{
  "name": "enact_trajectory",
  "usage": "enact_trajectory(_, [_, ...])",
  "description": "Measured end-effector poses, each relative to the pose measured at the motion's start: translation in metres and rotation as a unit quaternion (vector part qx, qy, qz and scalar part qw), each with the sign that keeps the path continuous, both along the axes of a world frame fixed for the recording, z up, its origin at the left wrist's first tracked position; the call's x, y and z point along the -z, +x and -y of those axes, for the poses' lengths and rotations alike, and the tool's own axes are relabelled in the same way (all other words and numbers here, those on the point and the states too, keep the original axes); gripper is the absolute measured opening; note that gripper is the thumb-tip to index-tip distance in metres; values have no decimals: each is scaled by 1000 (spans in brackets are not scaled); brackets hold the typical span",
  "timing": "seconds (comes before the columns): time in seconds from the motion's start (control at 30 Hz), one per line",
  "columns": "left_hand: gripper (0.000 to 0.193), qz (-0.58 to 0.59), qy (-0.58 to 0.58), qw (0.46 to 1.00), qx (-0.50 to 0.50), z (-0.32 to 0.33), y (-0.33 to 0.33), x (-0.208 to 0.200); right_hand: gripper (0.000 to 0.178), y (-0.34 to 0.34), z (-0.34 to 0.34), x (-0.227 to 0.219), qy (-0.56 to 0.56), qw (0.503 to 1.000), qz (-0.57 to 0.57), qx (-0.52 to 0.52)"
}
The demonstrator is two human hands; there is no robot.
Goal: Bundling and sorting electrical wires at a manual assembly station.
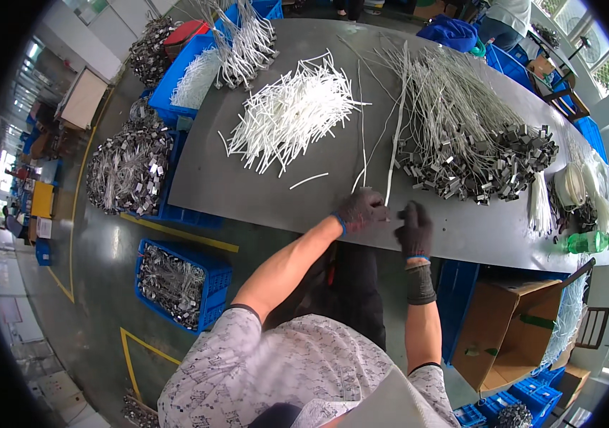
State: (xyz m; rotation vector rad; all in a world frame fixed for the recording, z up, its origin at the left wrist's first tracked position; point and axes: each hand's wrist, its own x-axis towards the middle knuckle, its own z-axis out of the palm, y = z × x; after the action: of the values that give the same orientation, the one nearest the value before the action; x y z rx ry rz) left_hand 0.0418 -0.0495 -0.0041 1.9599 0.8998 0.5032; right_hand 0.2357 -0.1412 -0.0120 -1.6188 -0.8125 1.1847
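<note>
Well, grey tabletop [208, 167] bears white tubes [294, 107]; blue crate [215, 299] on floor [105, 267].

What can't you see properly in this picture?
All in the head view:
Whether the left hand holds anything: its dark glove hides that.
The table under the white tubes: covered by their pile.
The person at top right: head cut off by the top edge.

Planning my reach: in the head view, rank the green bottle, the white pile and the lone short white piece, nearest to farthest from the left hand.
From the left hand:
1. Lone short white piece: to its left, slightly beyond.
2. White pile: past that piece, farther forward.
3. Green bottle: far off to the right.
</note>
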Motion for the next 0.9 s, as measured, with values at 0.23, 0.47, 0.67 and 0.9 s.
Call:
enact_trajectory(0.23, [28,-249,26,961,-113,-43,-48,9,50,115,-31,13,71,808,576,103])
enact_trajectory(0.47, [24,-412,117,842,-328,-35,-135,60,48,148,-43,66,42,913,376,151])
enact_trajectory(0.67, [24,-375,85,869,-312,-40,-146,80,51,156,-4,67,-150,885,409,165])
enact_trajectory(0.9, [17,56,-346,833,-429,2,-131,84,50,141,-43,70,61,923,376,61])
